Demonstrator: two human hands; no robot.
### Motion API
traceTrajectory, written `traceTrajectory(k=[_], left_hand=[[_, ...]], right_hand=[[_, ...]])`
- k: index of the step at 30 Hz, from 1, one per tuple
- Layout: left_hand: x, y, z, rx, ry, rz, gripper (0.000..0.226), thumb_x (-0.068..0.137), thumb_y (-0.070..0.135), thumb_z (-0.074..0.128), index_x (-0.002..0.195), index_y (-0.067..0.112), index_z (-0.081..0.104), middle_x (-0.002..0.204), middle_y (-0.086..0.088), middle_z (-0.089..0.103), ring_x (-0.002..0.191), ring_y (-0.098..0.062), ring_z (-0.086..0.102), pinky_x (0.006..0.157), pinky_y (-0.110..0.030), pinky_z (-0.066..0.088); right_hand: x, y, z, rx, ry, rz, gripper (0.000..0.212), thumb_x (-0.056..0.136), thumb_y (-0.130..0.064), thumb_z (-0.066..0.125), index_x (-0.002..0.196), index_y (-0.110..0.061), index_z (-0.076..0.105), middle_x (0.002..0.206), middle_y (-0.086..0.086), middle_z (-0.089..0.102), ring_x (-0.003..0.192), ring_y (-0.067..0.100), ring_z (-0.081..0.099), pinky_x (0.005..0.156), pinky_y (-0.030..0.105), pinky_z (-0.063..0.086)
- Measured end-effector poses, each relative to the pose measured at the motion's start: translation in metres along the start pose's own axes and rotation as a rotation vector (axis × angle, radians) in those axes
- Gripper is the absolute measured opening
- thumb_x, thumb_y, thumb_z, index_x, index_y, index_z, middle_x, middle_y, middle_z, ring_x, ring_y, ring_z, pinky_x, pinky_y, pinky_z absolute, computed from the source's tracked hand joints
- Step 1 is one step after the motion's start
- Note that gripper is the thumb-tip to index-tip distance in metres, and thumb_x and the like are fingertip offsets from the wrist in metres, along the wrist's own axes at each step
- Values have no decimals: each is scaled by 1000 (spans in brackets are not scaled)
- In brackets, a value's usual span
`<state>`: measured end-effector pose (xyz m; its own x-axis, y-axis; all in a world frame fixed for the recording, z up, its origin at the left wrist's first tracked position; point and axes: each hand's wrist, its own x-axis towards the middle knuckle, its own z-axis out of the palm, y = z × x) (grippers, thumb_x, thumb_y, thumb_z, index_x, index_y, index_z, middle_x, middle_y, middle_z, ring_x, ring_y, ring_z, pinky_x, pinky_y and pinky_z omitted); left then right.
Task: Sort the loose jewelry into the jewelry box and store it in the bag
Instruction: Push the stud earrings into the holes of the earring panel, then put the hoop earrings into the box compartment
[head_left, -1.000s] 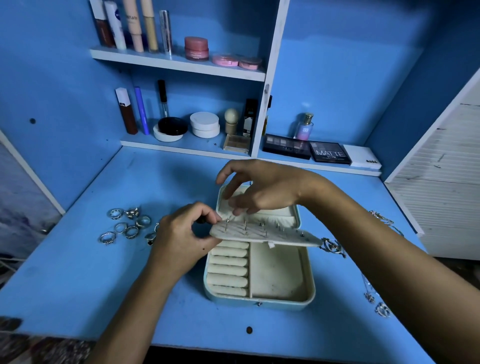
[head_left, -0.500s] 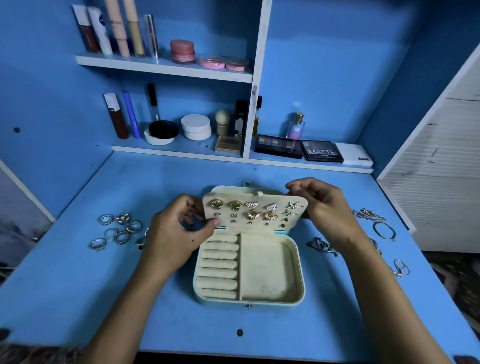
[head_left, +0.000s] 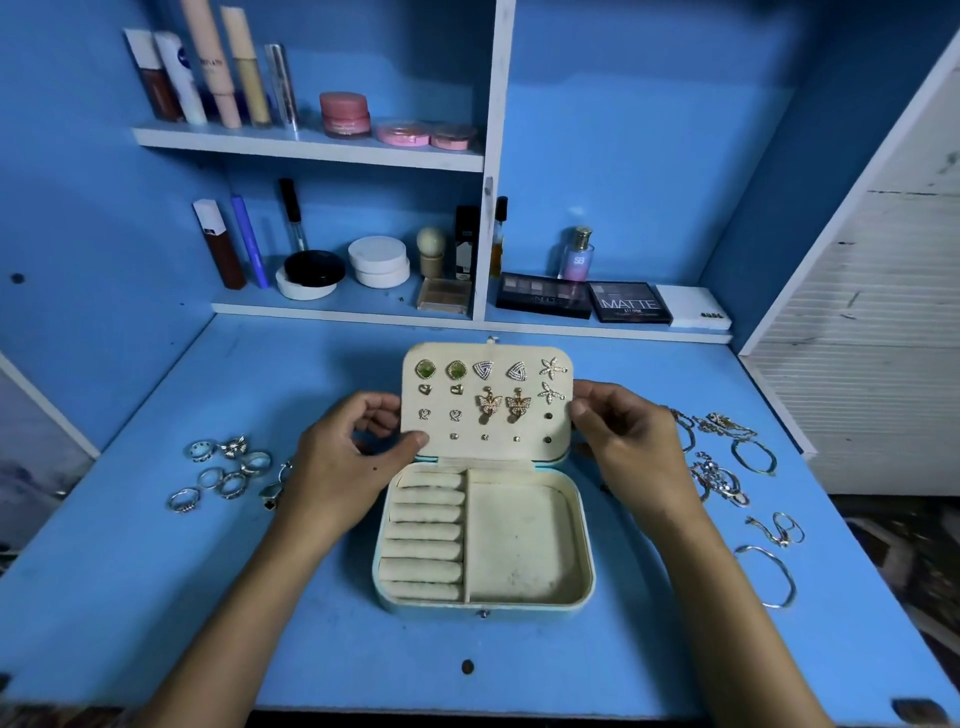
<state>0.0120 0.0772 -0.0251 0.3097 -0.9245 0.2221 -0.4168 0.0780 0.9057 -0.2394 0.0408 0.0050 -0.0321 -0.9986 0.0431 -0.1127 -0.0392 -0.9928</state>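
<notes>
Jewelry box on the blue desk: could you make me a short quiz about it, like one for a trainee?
1. True or false: the ring rolls in the jewelry box already hold rings.
2. Which hand grips the left edge of the earring panel? A. left hand B. right hand C. neither
3. Fill in: the loose rings lie on the desk to the ___ of the box.

Key
1. False: the rolls are bare.
2. A; the right hand holds the opposite edge.
3. Left; the bracelets and chains lie to the right.
</notes>
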Motion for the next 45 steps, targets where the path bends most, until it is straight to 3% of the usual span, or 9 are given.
traceTrajectory(k=[3,8,14,17,21,28,33,36,45], left_hand=[[0,-1,1,23,0,-12,31,75,17,84,99,29,69,88,8,66,80,-2,60,70,-6,43],[-3,2,3,102,-4,19,22,84,21,76,104,30,73,93,13,66,84,5,61,69,-1,39],[-3,3,4,251,43,69,20,91,21,67,109,21,76,96,5,70,83,-7,62,71,-1,38],[-3,5,5,229,54,37,20,90,20,68,108,22,76,96,7,71,85,-7,65,75,-5,41],[-3,8,4,225,60,19,19,89,19,69,107,21,77,97,9,71,86,-2,64,82,-13,46],[-3,11,5,225,84,8,18,89,17,67,104,20,77,101,11,71,91,-2,64,85,-16,45],[3,22,11,314,121,161,13,88,11,67,97,14,76,90,5,66,74,1,58,70,-10,40],[9,36,21,335,108,279,11,86,9,69,94,13,76,86,4,65,69,-9,57,70,-22,44],[26,80,79,317,-81,490,9,85,11,71,92,16,76,84,6,65,76,-12,53,74,-26,46]], right_hand=[[2,4,2,-164,38,-57,22,95,-8,63,102,-26,74,71,-21,70,66,-4,59,65,6,44],[6,11,5,-369,74,-31,20,93,-17,67,111,-22,76,76,-16,69,71,0,61,71,13,48],[-1,10,8,-432,177,-43,21,90,-20,73,110,-18,77,80,-12,69,79,4,63,66,-1,38],[-4,9,11,-446,216,-59,18,89,-20,73,106,-18,78,91,-5,76,82,7,65,71,2,40],[-7,8,14,-456,260,-92,14,88,-15,73,101,-15,80,86,-2,77,72,7,61,65,-4,38],[-8,6,13,-456,219,-83,15,89,-12,72,102,-14,79,71,-13,64,68,-13,56,61,-2,40],[-10,5,2,-468,232,-69,16,91,-17,70,105,-16,78,79,-8,71,74,3,63,68,5,43],[-10,1,-10,-472,271,-77,16,91,-16,69,104,-16,78,81,-3,73,78,8,64,76,12,45],[-19,-9,-67,-555,333,-80,13,90,-15,70,101,-17,78,80,-2,72,76,9,62,68,0,41]])
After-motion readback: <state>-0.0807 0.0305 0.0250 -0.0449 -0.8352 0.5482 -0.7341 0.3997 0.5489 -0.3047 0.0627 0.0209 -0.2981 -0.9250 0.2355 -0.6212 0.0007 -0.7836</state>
